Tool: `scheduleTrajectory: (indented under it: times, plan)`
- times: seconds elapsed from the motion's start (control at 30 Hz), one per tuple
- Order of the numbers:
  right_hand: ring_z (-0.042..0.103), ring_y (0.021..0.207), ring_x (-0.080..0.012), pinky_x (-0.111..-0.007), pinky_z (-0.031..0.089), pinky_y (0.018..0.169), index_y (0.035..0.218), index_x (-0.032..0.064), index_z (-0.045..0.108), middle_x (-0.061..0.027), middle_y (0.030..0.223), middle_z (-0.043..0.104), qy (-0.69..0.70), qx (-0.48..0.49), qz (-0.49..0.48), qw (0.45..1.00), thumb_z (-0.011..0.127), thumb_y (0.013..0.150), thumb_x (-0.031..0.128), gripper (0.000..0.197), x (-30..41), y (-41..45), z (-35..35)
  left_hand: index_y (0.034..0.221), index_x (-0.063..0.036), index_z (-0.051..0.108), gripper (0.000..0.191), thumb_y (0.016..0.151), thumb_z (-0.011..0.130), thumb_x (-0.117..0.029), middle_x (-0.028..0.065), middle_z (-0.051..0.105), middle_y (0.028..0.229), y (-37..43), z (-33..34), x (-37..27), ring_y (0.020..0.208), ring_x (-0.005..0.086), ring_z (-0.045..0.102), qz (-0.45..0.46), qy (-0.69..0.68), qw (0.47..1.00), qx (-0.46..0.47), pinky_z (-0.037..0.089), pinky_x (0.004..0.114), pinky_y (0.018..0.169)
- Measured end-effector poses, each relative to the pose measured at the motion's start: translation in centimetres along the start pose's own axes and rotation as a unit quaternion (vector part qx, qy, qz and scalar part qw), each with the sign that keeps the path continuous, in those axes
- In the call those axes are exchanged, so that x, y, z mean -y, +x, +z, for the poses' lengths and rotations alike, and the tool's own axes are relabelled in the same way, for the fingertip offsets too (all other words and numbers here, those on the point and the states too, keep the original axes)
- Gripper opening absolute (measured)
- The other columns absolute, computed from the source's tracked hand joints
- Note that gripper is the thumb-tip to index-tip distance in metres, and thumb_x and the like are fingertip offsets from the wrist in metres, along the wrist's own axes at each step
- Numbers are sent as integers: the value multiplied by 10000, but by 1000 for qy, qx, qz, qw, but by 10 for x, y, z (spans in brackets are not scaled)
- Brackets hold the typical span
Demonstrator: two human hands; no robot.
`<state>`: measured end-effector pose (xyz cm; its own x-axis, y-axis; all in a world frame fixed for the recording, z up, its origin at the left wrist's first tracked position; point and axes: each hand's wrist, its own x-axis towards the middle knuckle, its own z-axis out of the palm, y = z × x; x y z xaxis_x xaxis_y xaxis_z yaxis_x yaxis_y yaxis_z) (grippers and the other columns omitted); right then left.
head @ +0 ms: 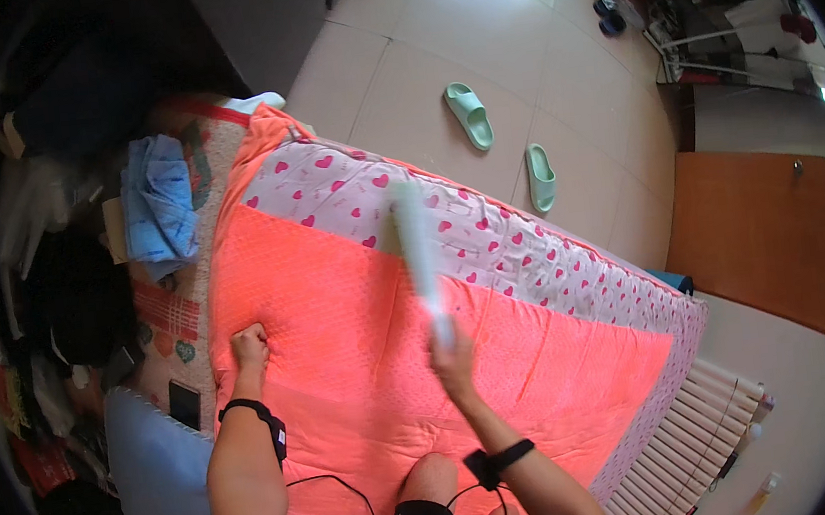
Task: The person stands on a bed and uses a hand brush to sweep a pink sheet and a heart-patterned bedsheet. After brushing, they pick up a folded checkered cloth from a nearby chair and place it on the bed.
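My right hand (452, 359) grips the handle of a pale long tool (418, 249), which looks like a bed brush. The tool is motion-blurred, so its bristles cannot be made out, nor whether it touches the bed. Beneath it lies a bright coral-orange quilted bed cover (326, 297). Along the far side shows a white sheet with pink hearts (380, 180). My left hand (250, 346) is a closed fist resting on the cover near its left edge, with nothing visible in it. My knees are on the cover, at the bottom of the view.
Folded blue cloth (159, 201), a dark phone-like slab (185, 404) and a blue pillow (155, 465) lie left of the cover. Green slippers (469, 116) stand on the tiled floor (356, 75). A slatted bed base (680, 433) shows at lower right. Cables run by my knees.
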<state>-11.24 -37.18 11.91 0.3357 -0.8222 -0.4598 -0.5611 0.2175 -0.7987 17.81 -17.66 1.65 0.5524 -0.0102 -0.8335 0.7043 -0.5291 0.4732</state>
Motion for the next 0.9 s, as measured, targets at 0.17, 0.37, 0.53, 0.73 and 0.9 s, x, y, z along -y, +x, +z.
scheduleTrajectory:
  times: [0.17,0.37,0.53,0.73,0.9]
  plan:
    - [592,608,-391,-470,448,539,991,59,549,-184,692,579,-99,158,-214,959,628,909,269,239,65,23,57,507,-107,426,235,726,507,-81,-11,309,429,0,0,1,297,141,268,0,-32,999,14,163,329,314]
    - [452,446,-172,-337,341,404,854,91,563,-40,564,475,-95,-168,-5,981,552,938,263,191,-37,25,-87,509,-94,441,216,717,498,-82,-18,317,432,1,1,1,300,124,262,-14,-2,1000,-10,155,320,308]
    - [434,369,-164,-318,358,334,735,94,474,-24,518,458,142,-538,324,765,568,908,359,330,-135,-35,-267,500,-83,440,221,713,501,-79,-15,319,433,2,1,2,299,123,262,-16,-7,1000,-17,153,317,312]
    - [459,382,-161,-300,382,335,876,61,506,-28,550,447,75,-508,252,820,531,965,344,298,-140,-85,-238,514,-86,454,204,711,506,-75,-11,309,433,9,-1,9,302,129,271,-15,-11,1000,-23,149,319,319]
    - [481,473,-98,-256,393,396,893,100,516,38,608,450,85,-176,44,980,479,948,197,117,-76,-38,-69,518,-100,427,219,721,510,-91,-23,261,431,11,0,10,300,122,235,-12,-12,1000,-11,140,309,311]
